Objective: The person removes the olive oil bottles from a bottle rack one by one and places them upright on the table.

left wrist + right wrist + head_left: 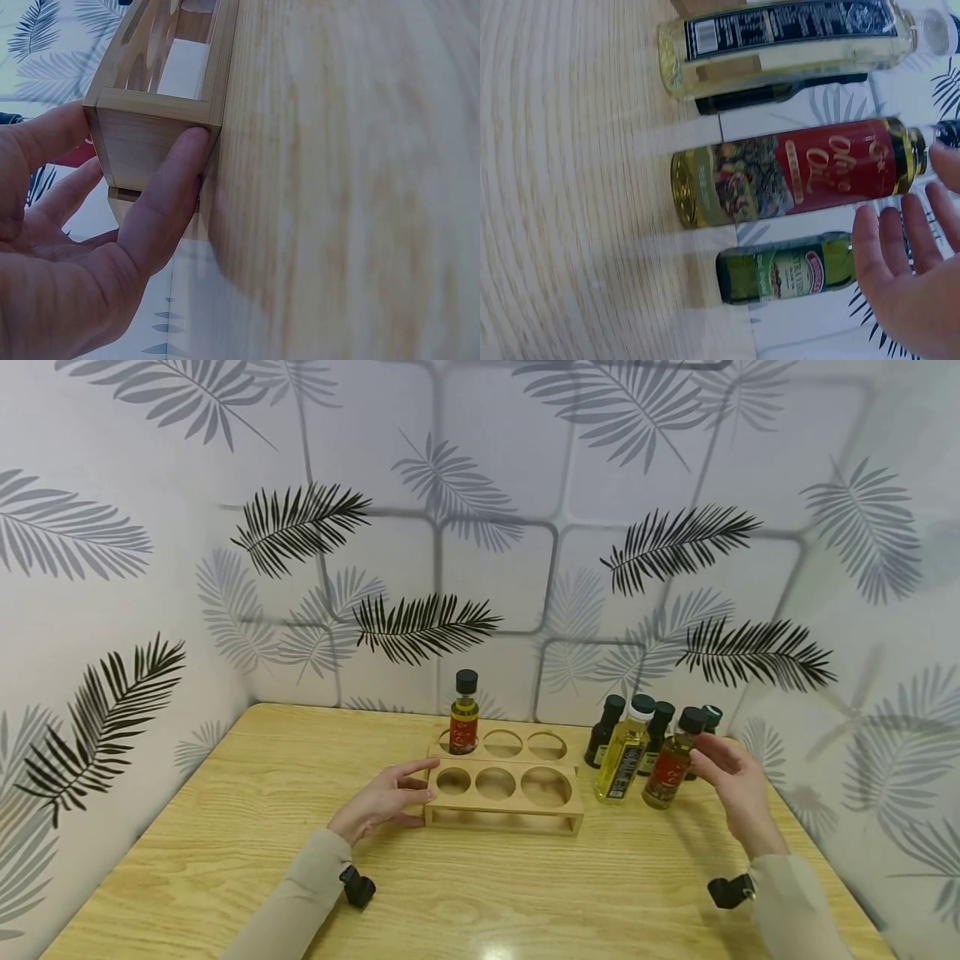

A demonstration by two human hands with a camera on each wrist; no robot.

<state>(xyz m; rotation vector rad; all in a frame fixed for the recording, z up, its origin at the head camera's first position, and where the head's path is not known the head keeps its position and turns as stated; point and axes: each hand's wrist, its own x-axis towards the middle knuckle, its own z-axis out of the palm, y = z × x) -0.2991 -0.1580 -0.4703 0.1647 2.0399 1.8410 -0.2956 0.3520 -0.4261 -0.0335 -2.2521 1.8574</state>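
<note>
The left hand (386, 802) touches the left end of a two-tier wooden bottle rack (504, 820). In the left wrist view, its thumb (169, 187) presses the rack's end panel, with other fingers at the upper edge and behind. One red-labelled oil bottle (463, 727) with a black cap stands in the rear left hole. At the right, the right hand (731, 781) is beside the cap of another red-labelled olive oil bottle (667, 772). Seen from the right wrist, the fingers are spread apart near that bottle's neck (919, 150), the thumb tip overlapping it.
A clear bottle of yellow oil (622, 756) stands left of the olive oil bottle. Several small dark bottles, one of them a green bottle (787, 270) with a label, stand behind. A leaf-patterned wall closes off the wooden table's (480, 893) back and right sides.
</note>
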